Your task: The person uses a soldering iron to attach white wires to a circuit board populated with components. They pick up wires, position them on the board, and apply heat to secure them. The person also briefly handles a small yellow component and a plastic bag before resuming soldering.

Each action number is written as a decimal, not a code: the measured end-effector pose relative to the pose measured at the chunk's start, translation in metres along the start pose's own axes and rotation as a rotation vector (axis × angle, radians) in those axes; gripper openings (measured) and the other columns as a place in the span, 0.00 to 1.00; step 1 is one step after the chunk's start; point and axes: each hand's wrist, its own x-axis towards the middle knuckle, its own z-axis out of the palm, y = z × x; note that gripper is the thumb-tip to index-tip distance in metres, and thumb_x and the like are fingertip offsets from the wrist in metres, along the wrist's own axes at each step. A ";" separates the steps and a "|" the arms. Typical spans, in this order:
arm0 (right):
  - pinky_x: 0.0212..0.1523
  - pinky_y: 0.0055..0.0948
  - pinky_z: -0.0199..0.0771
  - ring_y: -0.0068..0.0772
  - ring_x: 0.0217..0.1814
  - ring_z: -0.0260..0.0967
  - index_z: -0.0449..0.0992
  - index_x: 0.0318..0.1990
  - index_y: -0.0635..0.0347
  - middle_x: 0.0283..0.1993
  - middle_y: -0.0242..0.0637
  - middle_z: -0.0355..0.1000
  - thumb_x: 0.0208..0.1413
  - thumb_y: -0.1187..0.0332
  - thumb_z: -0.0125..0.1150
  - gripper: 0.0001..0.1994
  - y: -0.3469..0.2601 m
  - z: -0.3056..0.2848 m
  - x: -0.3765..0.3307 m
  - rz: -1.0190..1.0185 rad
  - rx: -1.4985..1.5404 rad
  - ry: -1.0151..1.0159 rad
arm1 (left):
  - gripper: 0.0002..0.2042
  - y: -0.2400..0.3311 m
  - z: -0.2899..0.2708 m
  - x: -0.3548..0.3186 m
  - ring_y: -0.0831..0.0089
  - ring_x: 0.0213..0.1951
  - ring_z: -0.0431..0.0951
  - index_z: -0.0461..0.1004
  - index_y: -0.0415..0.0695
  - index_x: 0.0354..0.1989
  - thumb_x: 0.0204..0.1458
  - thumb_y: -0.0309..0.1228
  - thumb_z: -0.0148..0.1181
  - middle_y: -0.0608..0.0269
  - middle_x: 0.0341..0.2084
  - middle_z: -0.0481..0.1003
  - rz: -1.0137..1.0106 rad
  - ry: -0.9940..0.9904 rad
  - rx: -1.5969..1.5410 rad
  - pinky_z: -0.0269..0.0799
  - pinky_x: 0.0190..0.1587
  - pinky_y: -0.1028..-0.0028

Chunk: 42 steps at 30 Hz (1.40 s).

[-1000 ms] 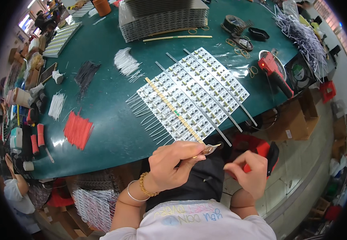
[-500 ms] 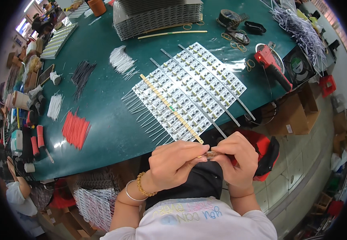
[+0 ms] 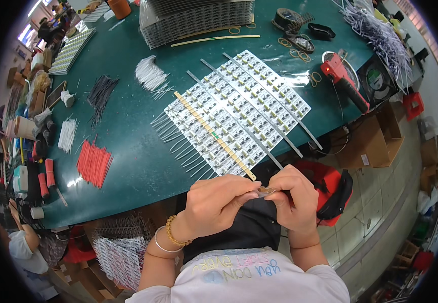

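Note:
My left hand (image 3: pixel 214 203) and my right hand (image 3: pixel 295 198) meet at the table's near edge, thumbs and fingertips pinched on a small shiny piece (image 3: pixel 265 191). It looks thin, partly clear and brownish, like a bit of wrapper; its exact kind is not plain. Just beyond my hands lies a white circuit board panel (image 3: pixel 274 96) with rows of small parts. Several metal strips (image 3: pixel 264 118) and a yellow strip (image 3: pixel 214 135) lie across it. White wires (image 3: pixel 178 146) stick out along its left edge.
On the green table (image 3: pixel 133 146) lie red wires (image 3: pixel 94 164), black wires (image 3: pixel 101 96) and white wires (image 3: pixel 150 73). A board stack (image 3: pixel 198 22) stands at the back. At right are a red-black soldering gun (image 3: pixel 345 83), a fan (image 3: pixel 375 83) and tape rolls (image 3: pixel 287 21).
Both hands have shifted slightly, still pinching the small piece, which now shows wider between the fingertips. The board and wires look undisturbed.

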 end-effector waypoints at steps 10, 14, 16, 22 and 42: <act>0.25 0.27 0.66 0.35 0.24 0.67 0.73 0.33 0.63 0.27 0.38 0.72 0.36 0.84 0.66 0.14 0.000 0.002 0.004 -0.065 -0.008 -0.028 | 0.06 0.003 0.006 -0.003 0.68 0.20 0.76 0.76 0.36 0.29 0.41 0.17 0.63 0.57 0.21 0.76 0.000 0.037 -0.082 0.69 0.21 0.78; 0.24 0.26 0.66 0.34 0.23 0.67 0.74 0.31 0.64 0.26 0.37 0.72 0.35 0.83 0.67 0.12 -0.002 0.000 0.004 -0.077 -0.050 -0.032 | 0.06 0.004 0.005 0.000 0.68 0.20 0.76 0.76 0.36 0.29 0.40 0.17 0.63 0.57 0.21 0.76 0.031 0.014 -0.072 0.70 0.21 0.77; 0.24 0.25 0.66 0.34 0.23 0.67 0.74 0.31 0.64 0.26 0.38 0.72 0.35 0.82 0.68 0.12 -0.010 -0.004 0.008 0.026 -0.019 -0.029 | 0.06 0.003 0.003 -0.001 0.67 0.21 0.77 0.76 0.36 0.29 0.40 0.17 0.63 0.56 0.21 0.76 0.000 0.001 -0.036 0.70 0.22 0.77; 0.22 0.24 0.65 0.34 0.20 0.66 0.73 0.29 0.65 0.23 0.38 0.71 0.36 0.78 0.70 0.12 0.000 -0.004 0.004 -0.011 0.017 0.004 | 0.08 0.005 0.004 0.000 0.68 0.22 0.78 0.77 0.37 0.33 0.42 0.20 0.64 0.57 0.23 0.77 -0.051 0.024 -0.039 0.71 0.24 0.77; 0.19 0.23 0.59 0.30 0.17 0.62 0.74 0.24 0.64 0.18 0.36 0.67 0.35 0.74 0.72 0.10 0.016 0.001 0.002 -0.027 0.295 -0.021 | 0.10 -0.001 0.002 -0.006 0.72 0.23 0.79 0.78 0.35 0.37 0.44 0.19 0.63 0.57 0.24 0.78 -0.124 -0.071 -0.203 0.71 0.24 0.80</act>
